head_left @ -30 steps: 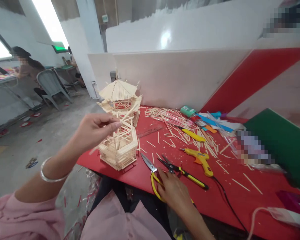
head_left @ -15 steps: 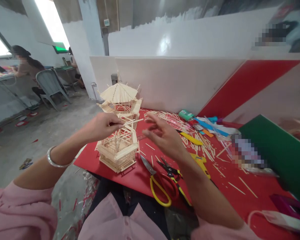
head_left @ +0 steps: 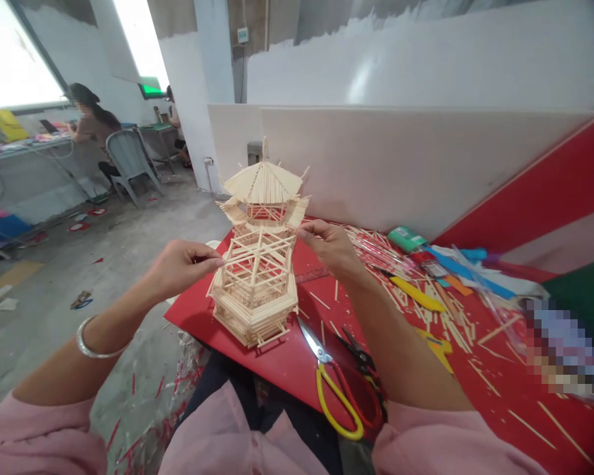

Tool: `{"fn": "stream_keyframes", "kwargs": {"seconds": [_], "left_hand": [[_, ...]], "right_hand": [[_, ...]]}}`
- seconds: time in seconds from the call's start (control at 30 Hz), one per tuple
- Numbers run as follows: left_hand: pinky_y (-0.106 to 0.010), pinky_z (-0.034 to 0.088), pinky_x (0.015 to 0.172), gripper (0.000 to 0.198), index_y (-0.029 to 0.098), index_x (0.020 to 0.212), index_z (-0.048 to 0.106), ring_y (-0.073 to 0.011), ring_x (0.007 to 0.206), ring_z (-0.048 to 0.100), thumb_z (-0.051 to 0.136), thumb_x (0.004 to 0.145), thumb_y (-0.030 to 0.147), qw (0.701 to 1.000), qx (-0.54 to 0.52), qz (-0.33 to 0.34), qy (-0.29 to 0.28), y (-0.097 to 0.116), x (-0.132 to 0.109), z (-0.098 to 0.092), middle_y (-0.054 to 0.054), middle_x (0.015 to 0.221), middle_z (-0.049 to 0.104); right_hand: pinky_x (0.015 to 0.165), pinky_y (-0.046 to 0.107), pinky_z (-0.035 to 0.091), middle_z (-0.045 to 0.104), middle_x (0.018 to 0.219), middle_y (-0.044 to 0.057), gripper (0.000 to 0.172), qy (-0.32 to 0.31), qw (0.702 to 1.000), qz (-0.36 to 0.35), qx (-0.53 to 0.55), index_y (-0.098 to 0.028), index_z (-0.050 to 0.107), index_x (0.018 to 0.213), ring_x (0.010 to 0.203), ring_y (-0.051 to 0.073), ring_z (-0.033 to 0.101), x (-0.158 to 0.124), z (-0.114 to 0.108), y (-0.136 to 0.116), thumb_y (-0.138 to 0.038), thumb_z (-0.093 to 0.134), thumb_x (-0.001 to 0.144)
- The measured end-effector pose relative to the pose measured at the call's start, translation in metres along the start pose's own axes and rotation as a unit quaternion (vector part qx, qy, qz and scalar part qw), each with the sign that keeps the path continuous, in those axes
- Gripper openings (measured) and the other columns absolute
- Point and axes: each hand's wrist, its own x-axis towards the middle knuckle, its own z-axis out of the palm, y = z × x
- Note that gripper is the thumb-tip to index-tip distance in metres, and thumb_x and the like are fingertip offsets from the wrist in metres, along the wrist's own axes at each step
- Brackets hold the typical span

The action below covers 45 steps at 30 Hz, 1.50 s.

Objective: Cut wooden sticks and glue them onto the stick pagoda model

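Note:
A model pavilion of thin wooden sticks stands on the red table, its open hexagonal lower part (head_left: 255,310) nearest me. Crossed sticks (head_left: 257,252) form a star over the top of this part. My left hand (head_left: 185,264), wearing a silver bangle, pinches at the star's left corner, on what looks like the end of a stick. On the far right corner, my right hand (head_left: 331,247) has thumb and forefinger closed at the other end. The fingertips partly hide what they grip. Behind rises a tiered part with a pointed stick roof (head_left: 263,181).
Scissors (head_left: 329,369) with red and yellow handles lie right of the model, beside black-jawed pliers (head_left: 359,353). Farther right are a yellow-handled cutter (head_left: 418,293), a yellow glue gun (head_left: 435,346), a green bottle (head_left: 406,239) and scattered sticks. Another person (head_left: 96,125) sits at the far left.
My left hand has moved from above the model to its left corner. My right hand, open before, has closed at the right corner. The view has turned slightly left.

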Motion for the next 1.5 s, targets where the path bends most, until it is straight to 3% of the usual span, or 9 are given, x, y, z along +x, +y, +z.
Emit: {"fn": "stream_keyframes", "kwargs": {"seconds": [0.43,0.6,0.8,1.03,1.2,1.5], "left_hand": [[-0.023,0.051,0.060,0.020,0.018,0.082,0.079,-0.0123,0.064,0.062,0.073,0.077,0.037,0.989,-0.138,-0.038,0.027,-0.019,-0.009,0.015,-0.004,0.075,0.075],[-0.024,0.050,0.057,0.024,0.018,0.079,0.078,-0.0128,0.060,0.062,0.076,0.073,0.041,0.977,-0.192,-0.087,0.038,-0.024,-0.009,0.022,-0.004,0.068,0.074],[-0.023,0.046,0.053,0.026,0.018,0.075,0.077,-0.0122,0.057,0.062,0.080,0.066,0.042,0.945,-0.284,-0.157,0.047,-0.028,-0.011,0.027,-0.005,0.070,0.075],[-0.022,0.042,0.052,0.024,0.018,0.070,0.077,-0.0096,0.054,0.058,0.082,0.062,0.040,0.941,-0.300,-0.150,0.051,-0.026,-0.009,0.028,-0.003,0.064,0.073],[-0.022,0.043,0.052,0.028,0.019,0.071,0.077,-0.0101,0.053,0.058,0.085,0.059,0.042,0.935,-0.307,-0.168,0.057,-0.028,-0.008,0.029,-0.002,0.062,0.072],[-0.017,0.046,0.050,0.035,0.015,0.071,0.070,-0.0064,0.051,0.059,0.093,0.050,0.031,0.863,-0.437,-0.251,0.030,-0.032,-0.004,0.033,0.001,0.059,0.069]], "right_hand": [[0.079,0.034,0.052,0.072,0.081,0.002,0.027,0.010,1.000,0.017,0.013,-0.021,0.075,0.079,0.078,0.018,0.065,0.000,0.009,0.023,-0.048,0.075,0.074],[0.063,0.029,0.050,0.070,0.077,0.002,0.032,-0.002,0.999,0.025,0.024,-0.021,0.075,0.081,0.070,0.016,0.060,0.000,0.009,0.017,-0.052,0.074,0.074],[0.055,0.026,0.042,0.061,0.063,-0.001,0.031,-0.023,0.999,0.031,0.027,-0.019,0.076,0.082,0.059,0.011,0.051,0.000,0.007,0.012,-0.049,0.074,0.073],[0.047,0.024,0.038,0.061,0.067,0.000,0.037,-0.017,0.997,0.065,0.028,-0.019,0.075,0.083,0.055,0.010,0.046,-0.002,0.008,0.010,-0.054,0.075,0.071],[0.049,0.025,0.037,0.059,0.065,-0.002,0.035,-0.021,0.998,0.053,0.029,-0.020,0.075,0.084,0.054,0.009,0.042,-0.002,0.007,0.012,-0.052,0.075,0.072],[0.052,0.025,0.035,0.060,0.063,-0.003,0.033,-0.034,0.997,0.046,0.049,-0.019,0.075,0.083,0.053,0.008,0.039,0.001,0.005,0.013,-0.050,0.076,0.071]]}}
